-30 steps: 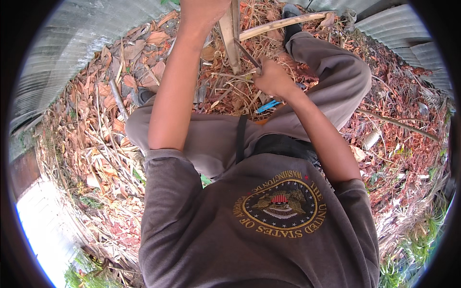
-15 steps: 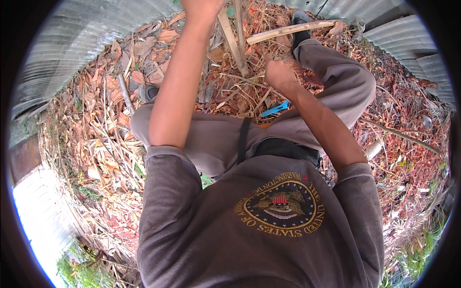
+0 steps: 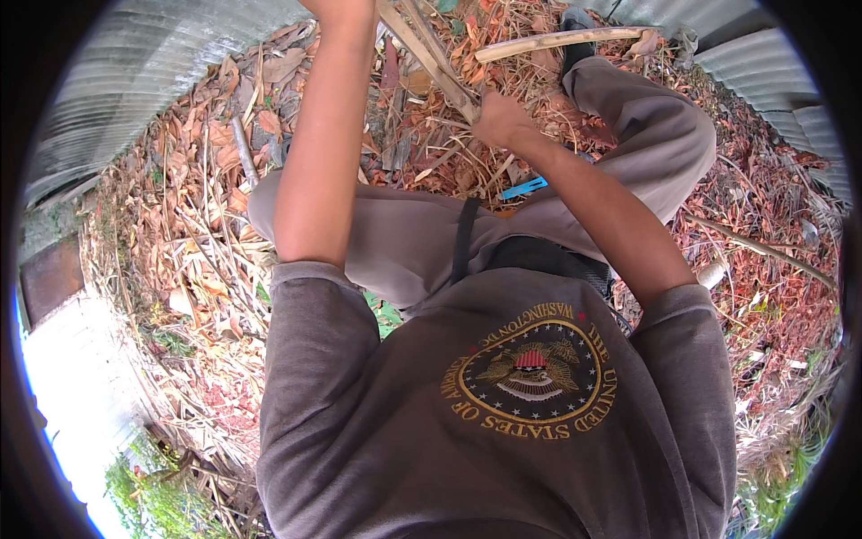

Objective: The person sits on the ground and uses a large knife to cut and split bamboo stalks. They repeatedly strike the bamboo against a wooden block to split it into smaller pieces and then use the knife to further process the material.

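Observation:
A split wooden stick (image 3: 426, 56), pale brown and forked into two lengths, slants down from the top edge toward the ground between my legs. My right hand (image 3: 505, 120) is closed at its lower end, the fingers curled against the wood. My left hand (image 3: 341, 7) is raised at the upper edge of the picture, beside the stick's upper part. Most of that hand is cut off and its fingers are hidden. Below my right hand, a bright blue flat tool or handle (image 3: 523, 188) lies near my thigh, partly covered by my forearm.
Another pale stick (image 3: 561, 40) lies across my right foot (image 3: 577, 22). Dry leaves (image 3: 211, 166) and twigs cover the ground. A short grey pole (image 3: 243, 151) lies at the left, a thin branch (image 3: 763, 248) at the right. Corrugated metal sheets (image 3: 135, 90) stand around the far side.
My right hand has moved up and left onto the lower end of the split stick. My left hand has shifted left, and the stick now leans more to the left at its top.

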Demonstrator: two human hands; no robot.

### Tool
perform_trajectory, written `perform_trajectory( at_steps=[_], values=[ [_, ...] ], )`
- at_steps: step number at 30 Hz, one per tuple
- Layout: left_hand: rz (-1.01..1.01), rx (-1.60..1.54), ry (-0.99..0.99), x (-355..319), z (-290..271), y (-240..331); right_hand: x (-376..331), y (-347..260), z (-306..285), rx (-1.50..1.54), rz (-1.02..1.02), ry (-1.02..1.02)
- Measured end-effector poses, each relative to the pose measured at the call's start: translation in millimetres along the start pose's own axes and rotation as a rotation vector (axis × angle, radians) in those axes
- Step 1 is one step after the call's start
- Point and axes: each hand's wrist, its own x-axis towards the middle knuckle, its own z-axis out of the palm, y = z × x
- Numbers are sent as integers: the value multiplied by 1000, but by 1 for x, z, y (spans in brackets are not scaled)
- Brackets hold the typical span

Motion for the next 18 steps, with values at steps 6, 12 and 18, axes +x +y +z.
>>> perform_trajectory(
  at_steps=[6, 12, 18],
  values=[
    [106, 88, 82, -13, 10, 13, 5, 18, 17, 199, 16, -16],
    [15, 84, 51, -2, 17, 4, 20, 28, 44, 151, 93, 28],
    [-86, -22, 56, 7, 6, -13, 25, 32, 9, -169, 61, 13]
  ],
)
